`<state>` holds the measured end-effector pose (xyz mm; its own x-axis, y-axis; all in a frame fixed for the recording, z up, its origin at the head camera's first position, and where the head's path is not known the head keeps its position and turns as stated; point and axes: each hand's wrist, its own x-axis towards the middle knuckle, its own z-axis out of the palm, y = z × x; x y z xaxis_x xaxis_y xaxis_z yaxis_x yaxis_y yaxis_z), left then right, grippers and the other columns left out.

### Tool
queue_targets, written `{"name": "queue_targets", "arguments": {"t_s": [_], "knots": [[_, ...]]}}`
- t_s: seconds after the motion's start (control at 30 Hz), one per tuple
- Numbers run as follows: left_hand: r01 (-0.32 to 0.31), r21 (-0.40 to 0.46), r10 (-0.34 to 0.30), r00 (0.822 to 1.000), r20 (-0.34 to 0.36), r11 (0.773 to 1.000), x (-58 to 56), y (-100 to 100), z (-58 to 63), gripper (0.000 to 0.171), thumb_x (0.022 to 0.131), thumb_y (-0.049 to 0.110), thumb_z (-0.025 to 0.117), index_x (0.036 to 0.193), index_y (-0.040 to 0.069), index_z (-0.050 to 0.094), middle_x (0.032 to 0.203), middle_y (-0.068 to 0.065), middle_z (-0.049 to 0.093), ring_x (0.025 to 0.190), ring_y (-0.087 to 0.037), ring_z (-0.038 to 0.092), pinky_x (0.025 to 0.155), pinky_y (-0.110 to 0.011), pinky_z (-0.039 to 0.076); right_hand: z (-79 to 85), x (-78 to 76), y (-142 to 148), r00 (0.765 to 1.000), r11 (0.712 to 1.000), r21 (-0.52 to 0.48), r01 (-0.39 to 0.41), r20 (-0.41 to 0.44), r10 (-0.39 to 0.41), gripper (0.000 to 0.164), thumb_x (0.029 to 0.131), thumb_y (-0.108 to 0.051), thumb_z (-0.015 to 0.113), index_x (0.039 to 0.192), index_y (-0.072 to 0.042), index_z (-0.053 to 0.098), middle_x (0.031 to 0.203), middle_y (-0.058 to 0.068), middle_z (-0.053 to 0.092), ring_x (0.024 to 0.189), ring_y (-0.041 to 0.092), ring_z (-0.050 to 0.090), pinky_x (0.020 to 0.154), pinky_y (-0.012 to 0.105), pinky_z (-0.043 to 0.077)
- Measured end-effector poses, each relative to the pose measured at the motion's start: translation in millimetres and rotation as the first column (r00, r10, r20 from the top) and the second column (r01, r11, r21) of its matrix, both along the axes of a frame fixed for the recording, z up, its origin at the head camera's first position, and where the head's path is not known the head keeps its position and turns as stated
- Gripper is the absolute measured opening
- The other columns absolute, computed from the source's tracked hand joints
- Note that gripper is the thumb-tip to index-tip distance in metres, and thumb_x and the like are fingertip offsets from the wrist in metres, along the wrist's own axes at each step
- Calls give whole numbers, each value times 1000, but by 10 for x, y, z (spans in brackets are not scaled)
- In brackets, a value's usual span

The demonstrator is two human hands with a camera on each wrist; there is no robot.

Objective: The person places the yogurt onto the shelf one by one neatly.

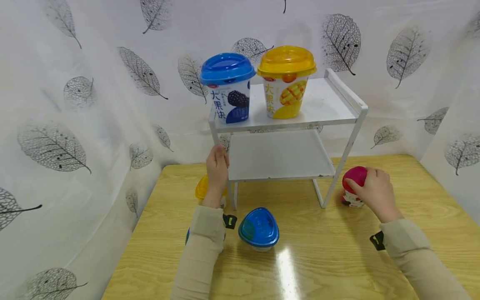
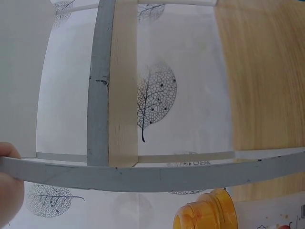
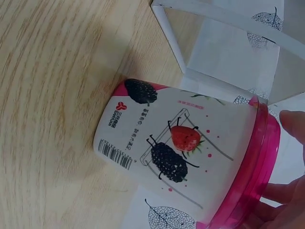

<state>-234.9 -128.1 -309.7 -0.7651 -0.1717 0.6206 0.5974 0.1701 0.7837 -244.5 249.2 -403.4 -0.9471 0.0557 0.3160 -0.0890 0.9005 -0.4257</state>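
My left hand [image 1: 217, 168] grips the left front post of a white two-tier shelf [image 1: 330, 100]; in the left wrist view, its fingers [image 2: 9, 186] show at the post's edge. Off the shelf's right side, my right hand [image 1: 376, 193] holds a yogurt cup [image 3: 176, 148] by its pink lid. Berries and a strawberry are printed on that cup, which stands upright, base down at the wooden table. On the top tier, a blue-lidded cup [image 1: 226, 89] stands left of a yellow-lidded cup [image 1: 286, 83].
Another blue-lidded cup [image 1: 258, 227] stands on the wooden table [image 1: 318, 258] before the shelf. A second yellow-lidded cup [image 1: 201, 187] is partly hidden behind my left hand, and one more blue lid [image 1: 187, 236] peeks out behind my left forearm. Leaf-patterned sheeting [image 1: 112, 104] hangs around the table.
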Motion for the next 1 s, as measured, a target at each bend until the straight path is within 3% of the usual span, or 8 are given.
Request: {"name": "queue_targets", "arguments": {"t_s": [0.27, 0.47, 0.57, 0.67, 0.87, 1.0], "knots": [[-8, 0, 8, 1000, 8, 1000, -17, -6, -4, 53, 86, 45, 24, 68, -4, 33, 52, -1, 31, 45, -6, 29, 44, -20, 25, 71, -12, 58, 995, 994, -67, -84, 52, 87, 60, 79, -20, 62, 112, 23, 36, 105, 42, 35, 94, 55, 32, 66, 60, 39], [-11, -3, 11, 1000, -2, 1000, -26, -4, 1, 55, 87, 46, 25, 68, -5, 33, 52, 0, 31, 45, -6, 29, 44, -20, 25, 128, -50, 125, 971, 974, -93, -209, 96, 218, 60, 74, -10, 63, 115, 22, 35, 109, 42, 33, 95, 54, 34, 71, 60, 38], [-14, -3, 14, 1000, -8, 1000, -23, 0, 5, 57, 87, 46, 25, 68, -6, 33, 52, 0, 31, 45, -5, 29, 44, -20, 25, 131, -55, 142, 962, 966, -108, -235, 115, 247, 62, 71, -6, 62, 118, 22, 33, 112, 42, 30, 97, 53, 34, 73, 60, 37], [-6, -2, 6, 1000, 0, 1000, -15, 5, 7, 56, 87, 45, 24, 69, -8, 34, 52, -1, 31, 45, -5, 29, 44, -19, 25, 117, -26, 150, 971, 971, -135, -199, 107, 214, 58, 75, -7, 59, 119, 21, 33, 114, 41, 29, 99, 53, 32, 74, 61, 36], [2, 15, -2, 1000, 14, 1000, -83, -16, -82, 52, 87, 43, 26, 69, -4, 35, 53, -1, 32, 45, -6, 29, 43, -20, 25, 74, 49, 119, 998, 998, -52, -19, 58, 22, 62, 83, -29, 57, 116, 20, 36, 113, 41, 30, 100, 54, 28, 73, 62, 31], [-4, 23, 4, 1000, -12, 1000, -178, -44, -199, 50, 88, 45, 27, 68, -1, 35, 51, 2, 32, 43, -7, 28, 41, -20, 24, 59, 52, 105, 998, 1000, 5, 3, 60, -3, 70, 82, -37, 59, 114, 21, 37, 108, 42, 33, 95, 54, 30, 67, 60, 35]]}}
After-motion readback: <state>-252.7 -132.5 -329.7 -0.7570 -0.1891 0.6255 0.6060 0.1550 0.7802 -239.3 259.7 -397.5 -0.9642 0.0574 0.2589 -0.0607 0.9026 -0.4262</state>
